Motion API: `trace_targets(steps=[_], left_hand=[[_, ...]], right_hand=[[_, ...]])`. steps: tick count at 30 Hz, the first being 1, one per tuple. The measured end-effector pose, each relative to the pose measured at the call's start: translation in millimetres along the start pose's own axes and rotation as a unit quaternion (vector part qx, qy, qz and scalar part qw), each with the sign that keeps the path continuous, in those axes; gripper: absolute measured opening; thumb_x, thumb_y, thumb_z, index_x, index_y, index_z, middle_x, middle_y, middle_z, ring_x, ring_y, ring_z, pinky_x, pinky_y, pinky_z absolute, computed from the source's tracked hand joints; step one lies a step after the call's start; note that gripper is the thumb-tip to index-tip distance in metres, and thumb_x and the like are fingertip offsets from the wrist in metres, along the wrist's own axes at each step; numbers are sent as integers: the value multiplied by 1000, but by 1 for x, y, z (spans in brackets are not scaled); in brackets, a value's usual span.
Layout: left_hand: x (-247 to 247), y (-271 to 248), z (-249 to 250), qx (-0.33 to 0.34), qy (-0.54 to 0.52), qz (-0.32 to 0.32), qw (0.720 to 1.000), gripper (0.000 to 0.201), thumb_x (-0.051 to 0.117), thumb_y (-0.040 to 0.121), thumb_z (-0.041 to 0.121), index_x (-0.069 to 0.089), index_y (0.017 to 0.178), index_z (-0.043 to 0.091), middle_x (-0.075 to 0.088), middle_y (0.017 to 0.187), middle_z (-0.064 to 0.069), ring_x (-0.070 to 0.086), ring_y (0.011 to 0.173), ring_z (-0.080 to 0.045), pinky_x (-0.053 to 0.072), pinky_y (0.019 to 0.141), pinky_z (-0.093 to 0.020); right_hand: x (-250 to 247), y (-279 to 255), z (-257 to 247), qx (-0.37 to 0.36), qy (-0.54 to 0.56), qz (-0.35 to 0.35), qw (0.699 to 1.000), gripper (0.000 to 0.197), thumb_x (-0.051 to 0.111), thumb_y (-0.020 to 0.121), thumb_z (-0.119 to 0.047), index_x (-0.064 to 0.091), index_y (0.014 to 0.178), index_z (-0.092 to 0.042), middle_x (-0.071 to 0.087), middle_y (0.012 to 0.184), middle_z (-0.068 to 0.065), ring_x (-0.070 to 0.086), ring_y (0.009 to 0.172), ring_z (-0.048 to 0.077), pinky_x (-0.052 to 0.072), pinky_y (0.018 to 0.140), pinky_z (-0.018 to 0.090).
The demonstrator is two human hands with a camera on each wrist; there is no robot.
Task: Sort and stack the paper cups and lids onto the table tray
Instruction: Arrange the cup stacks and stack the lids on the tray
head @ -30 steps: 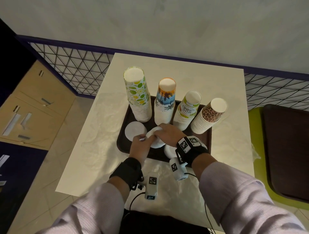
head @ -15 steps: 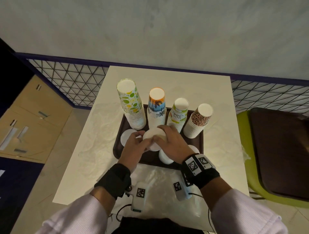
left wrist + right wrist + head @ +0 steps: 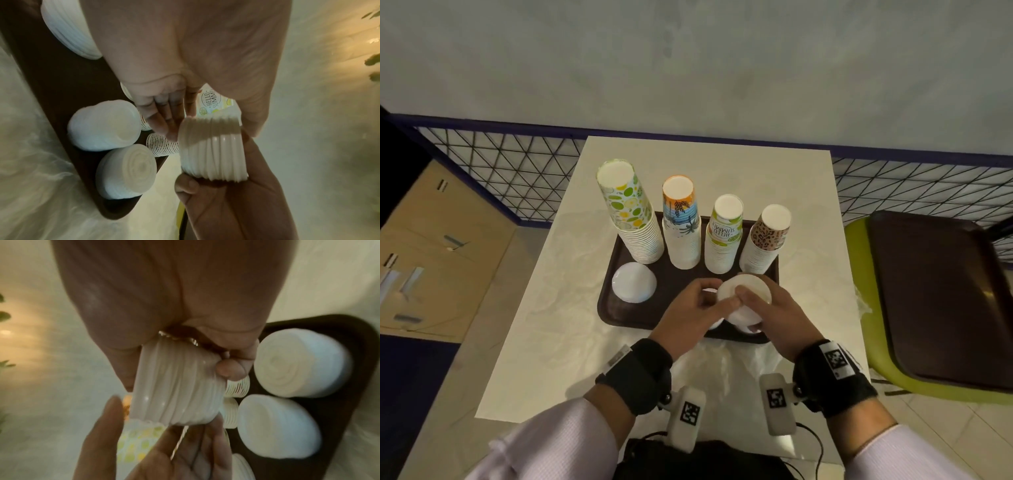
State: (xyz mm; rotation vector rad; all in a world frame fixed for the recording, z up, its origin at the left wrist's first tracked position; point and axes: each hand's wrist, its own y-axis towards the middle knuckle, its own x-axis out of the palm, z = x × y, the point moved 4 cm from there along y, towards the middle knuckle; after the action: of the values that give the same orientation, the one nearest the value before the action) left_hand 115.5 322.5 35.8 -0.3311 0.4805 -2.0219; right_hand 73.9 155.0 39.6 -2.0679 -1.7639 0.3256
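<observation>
A dark brown tray (image 3: 613, 308) lies on the white table. Along its back stand upside-down cup stacks: lime-print (image 3: 631, 212), palm-print (image 3: 681, 222), Hello Summer (image 3: 726, 233), leopard-print (image 3: 767, 240). Both hands hold one stack of white lids (image 3: 748, 286) on its side above the tray's front right. My left hand (image 3: 717, 294) pinches it between thumb and fingers (image 3: 164, 120). My right hand (image 3: 750, 308) grips it from the other side (image 3: 176, 386). One lid stack (image 3: 634, 282) sits at the tray's left. Two more (image 3: 104, 125) (image 3: 127, 170) sit at the front, mostly hidden under my hands in the head view.
A clear plastic bag (image 3: 726, 363) lies on the table between the tray and me. At the right stands a green chair (image 3: 859, 274) carrying another brown tray (image 3: 935, 298). A wire mesh railing (image 3: 517, 171) runs behind the table. Cardboard boxes (image 3: 431, 257) sit at the left.
The hands have lifted the lid stack off the tray, turned it on its side and carried it a little to the right. The head has drawn back.
</observation>
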Motion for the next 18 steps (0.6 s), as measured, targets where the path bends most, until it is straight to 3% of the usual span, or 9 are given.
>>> trace_targets(steps=[3, 6, 8, 11, 14, 18], left_hand=[[8, -2, -4, -28, 44, -12, 999, 47, 73, 89, 54, 59, 127, 29, 75, 111, 0, 75, 97, -14, 61, 89, -32], [9, -5, -9, -11, 149, 27, 988, 25, 65, 99, 46, 60, 118, 31, 69, 106, 7, 71, 86, -10, 58, 76, -24], [8, -1, -9, 64, 299, 52, 951, 27, 67, 97, 42, 60, 121, 31, 63, 109, 12, 64, 95, -8, 53, 84, -23], [21, 19, -3, 164, 449, 35, 877, 39, 65, 95, 39, 58, 131, 25, 62, 118, 7, 54, 106, -16, 49, 97, -36], [40, 50, 9, 148, 532, 9, 834, 51, 60, 97, 42, 53, 142, 19, 61, 135, -2, 51, 123, -26, 44, 106, -43], [63, 83, 3, 76, 636, -55, 766, 64, 55, 96, 50, 45, 150, 17, 55, 146, -8, 44, 137, -31, 37, 113, -48]], right_hand=[[-32, -9, 6, 2, 21, 23, 1000, 58, 79, 71, -52, 67, 122, -29, 72, 114, 8, 68, 104, 31, 56, 71, 40], [-66, -18, 13, 17, 11, 42, 999, 48, 77, 75, -44, 67, 121, -33, 70, 117, 5, 66, 108, 32, 58, 73, 38], [-84, -21, 22, 36, -15, 39, 998, 47, 76, 74, -42, 67, 120, -34, 68, 119, 5, 66, 106, 32, 61, 74, 40], [-94, -21, 40, 80, -55, 17, 995, 55, 79, 71, -44, 64, 122, -34, 65, 119, 6, 65, 106, 32, 62, 74, 41], [-91, -22, 58, 105, -72, -14, 992, 54, 82, 68, -48, 66, 118, -35, 68, 116, 8, 67, 104, 32, 60, 70, 37], [-86, -25, 77, 129, -41, -26, 990, 44, 83, 76, -38, 68, 117, -29, 71, 112, 10, 70, 100, 30, 60, 73, 42]])
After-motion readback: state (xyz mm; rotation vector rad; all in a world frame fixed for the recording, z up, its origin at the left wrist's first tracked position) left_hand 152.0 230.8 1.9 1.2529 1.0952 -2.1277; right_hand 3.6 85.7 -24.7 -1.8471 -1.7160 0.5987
